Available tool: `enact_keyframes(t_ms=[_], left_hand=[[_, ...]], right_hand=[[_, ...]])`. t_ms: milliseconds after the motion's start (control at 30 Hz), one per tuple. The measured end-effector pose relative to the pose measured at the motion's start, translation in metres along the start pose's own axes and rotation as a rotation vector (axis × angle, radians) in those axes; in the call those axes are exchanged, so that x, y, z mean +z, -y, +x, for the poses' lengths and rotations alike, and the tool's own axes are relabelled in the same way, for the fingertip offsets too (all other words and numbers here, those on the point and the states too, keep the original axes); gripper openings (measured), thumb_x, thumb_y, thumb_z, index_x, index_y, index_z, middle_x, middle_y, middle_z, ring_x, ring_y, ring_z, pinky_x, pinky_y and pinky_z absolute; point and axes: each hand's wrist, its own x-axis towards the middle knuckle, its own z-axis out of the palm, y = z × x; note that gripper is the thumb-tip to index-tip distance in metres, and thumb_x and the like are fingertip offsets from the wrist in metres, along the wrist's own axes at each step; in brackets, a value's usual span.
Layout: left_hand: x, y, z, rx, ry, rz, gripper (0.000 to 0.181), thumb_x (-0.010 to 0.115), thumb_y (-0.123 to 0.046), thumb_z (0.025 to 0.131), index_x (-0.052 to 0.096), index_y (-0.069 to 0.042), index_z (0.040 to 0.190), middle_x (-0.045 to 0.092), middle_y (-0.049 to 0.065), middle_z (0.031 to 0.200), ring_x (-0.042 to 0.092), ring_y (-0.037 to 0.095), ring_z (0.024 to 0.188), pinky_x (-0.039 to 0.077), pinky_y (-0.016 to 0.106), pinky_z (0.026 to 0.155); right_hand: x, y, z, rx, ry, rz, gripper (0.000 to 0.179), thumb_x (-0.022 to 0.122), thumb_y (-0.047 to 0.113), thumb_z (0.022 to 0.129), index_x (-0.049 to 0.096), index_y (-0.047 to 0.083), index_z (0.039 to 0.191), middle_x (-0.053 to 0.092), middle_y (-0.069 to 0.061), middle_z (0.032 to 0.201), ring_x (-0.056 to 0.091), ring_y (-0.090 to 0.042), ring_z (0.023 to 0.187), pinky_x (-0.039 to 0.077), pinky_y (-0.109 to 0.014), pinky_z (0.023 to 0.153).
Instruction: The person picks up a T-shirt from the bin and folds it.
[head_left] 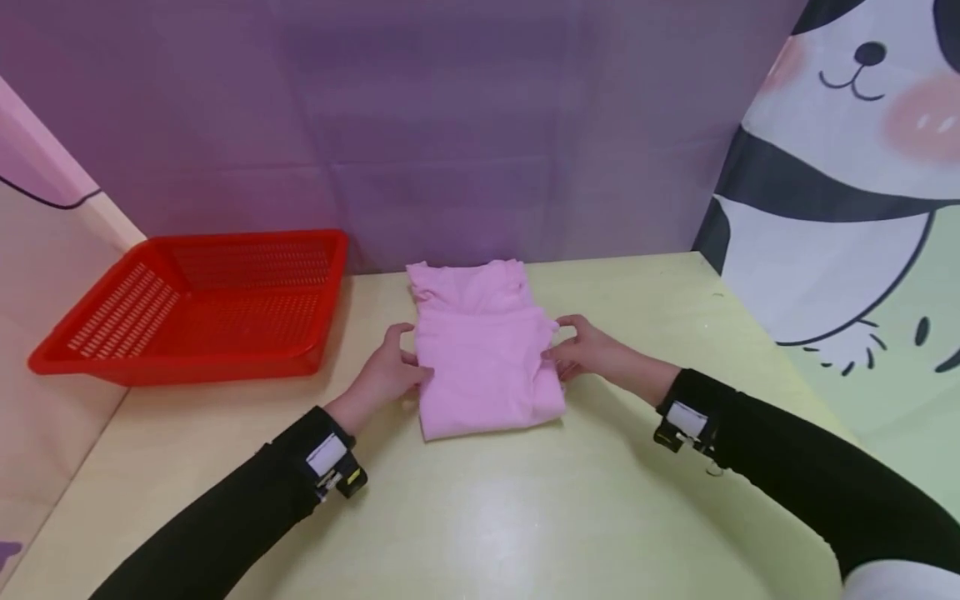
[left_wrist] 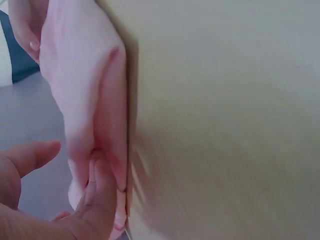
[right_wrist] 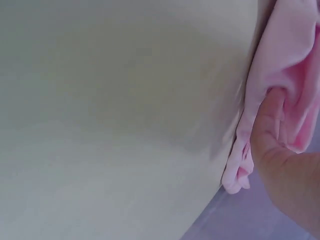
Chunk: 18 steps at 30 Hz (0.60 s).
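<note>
A pink garment (head_left: 487,358) lies folded on the table, its upper layer turned over so that a narrower strip shows at the far end. At its left edge my left hand (head_left: 386,371) grips the side fold. The left wrist view shows fingers (left_wrist: 102,182) tucked into the fold, with one finger raised apart. My right hand (head_left: 588,350) holds the opposite edge. One digit presses into the cloth (right_wrist: 280,60) in the right wrist view; its other fingers are mostly hidden there.
A red plastic basket (head_left: 247,292) with slotted sides stands at the back left, beside the garment. The pale wooden tabletop (head_left: 465,517) ends at a purple cloth wall (head_left: 450,125). A panda-printed sheet (head_left: 840,250) hangs along the right side.
</note>
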Motion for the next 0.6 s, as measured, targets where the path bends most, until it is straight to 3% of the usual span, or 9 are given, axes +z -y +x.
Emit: enact_keyframes(t_ms=[100,200,333,467,600], left_hand=[[0.004,0.002,-0.013,-0.01,0.051,0.058,0.086,0.071,-0.014,0.079,0.012,-0.015,0.141,0.057,0.013,0.093,0.056,0.023,0.073,0.049,0.031,0.064],[0.009,0.003,-0.022,0.003,0.076,0.108,0.09,0.073,-0.012,0.076,0.011,-0.016,0.141,0.057,0.01,0.088,0.054,0.022,0.069,0.047,0.028,0.06],[0.012,0.004,-0.03,0.034,0.052,0.129,0.084,0.073,-0.006,0.075,0.018,-0.017,0.139,0.056,0.01,0.086,0.054,0.022,0.067,0.047,0.028,0.058],[0.011,0.005,-0.034,0.045,0.043,0.125,0.074,0.071,-0.005,0.077,0.026,-0.017,0.135,0.055,0.01,0.089,0.054,0.021,0.069,0.048,0.027,0.059],[0.009,0.008,-0.036,0.067,0.048,0.124,0.067,0.069,-0.002,0.078,0.032,-0.014,0.132,0.054,0.01,0.089,0.053,0.021,0.07,0.048,0.027,0.059]], right_hand=[[0.002,-0.004,-0.016,-0.078,0.007,-0.105,0.096,0.07,0.009,0.077,0.001,0.009,0.143,0.061,-0.017,0.097,0.062,-0.018,0.072,0.052,-0.035,0.071],[0.004,-0.009,-0.029,-0.19,0.003,-0.277,0.095,0.074,0.008,0.074,0.008,0.008,0.142,0.062,-0.014,0.092,0.06,-0.017,0.075,0.05,-0.031,0.071],[0.009,-0.013,-0.036,-0.293,-0.001,-0.4,0.064,0.072,0.004,0.075,0.032,0.003,0.125,0.06,-0.008,0.076,0.056,-0.017,0.068,0.049,-0.029,0.064],[0.012,-0.014,-0.039,-0.307,-0.041,-0.485,0.031,0.07,0.003,0.077,0.051,0.006,0.102,0.057,-0.003,0.071,0.053,-0.015,0.064,0.047,-0.028,0.059],[0.012,-0.013,-0.041,-0.303,-0.035,-0.564,0.014,0.068,0.003,0.078,0.062,0.008,0.09,0.06,-0.001,0.077,0.054,-0.014,0.07,0.048,-0.028,0.064]])
